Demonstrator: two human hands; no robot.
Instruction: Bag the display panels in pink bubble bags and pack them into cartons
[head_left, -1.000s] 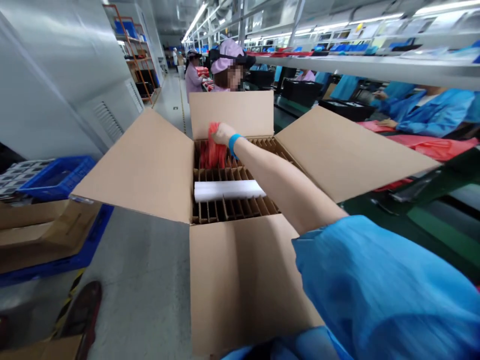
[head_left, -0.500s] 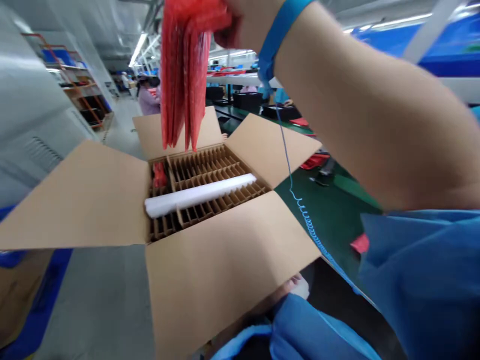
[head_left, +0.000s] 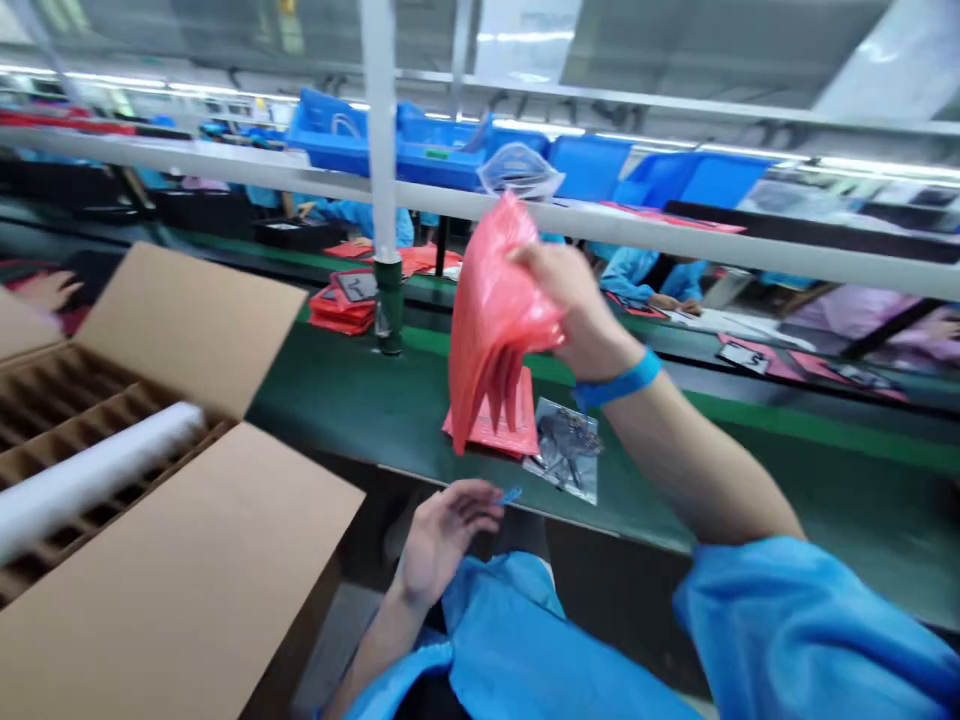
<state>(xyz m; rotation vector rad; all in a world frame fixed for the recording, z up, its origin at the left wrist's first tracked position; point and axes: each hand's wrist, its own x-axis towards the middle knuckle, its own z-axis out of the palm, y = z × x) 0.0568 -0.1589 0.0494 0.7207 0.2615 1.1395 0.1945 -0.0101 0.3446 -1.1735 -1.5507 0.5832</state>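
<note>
Closed tight, the grip of the right hand (head_left: 576,295) has hold of a bundle of red pouches (head_left: 491,310) by its right side. The bundle hangs over the green surface (head_left: 319,400), its lower edges fanned a little apart, and partly hides a red stack (head_left: 527,415) lying there (whether the two touch, I can't tell from where I stand). Just beside that stack lies a clear bag (head_left: 570,455) of small dark pieces. Around the right wrist sits a blue band (head_left: 622,383).

Lower down, the left hand (head_left: 450,530) is near the surface's front edge, fingers loosely curled, with a small blue thing (head_left: 511,496) at its fingertips; I can't tell whether it is held. Off to the left, a cardboard box (head_left: 187,580) stands with its flaps spread, a white bar (head_left: 90,480) lying across the dividers. Farther back, another red pile (head_left: 341,318) rests by a pole (head_left: 381,190), and blue bins (head_left: 431,150) line the shelf (head_left: 645,232) above.
</note>
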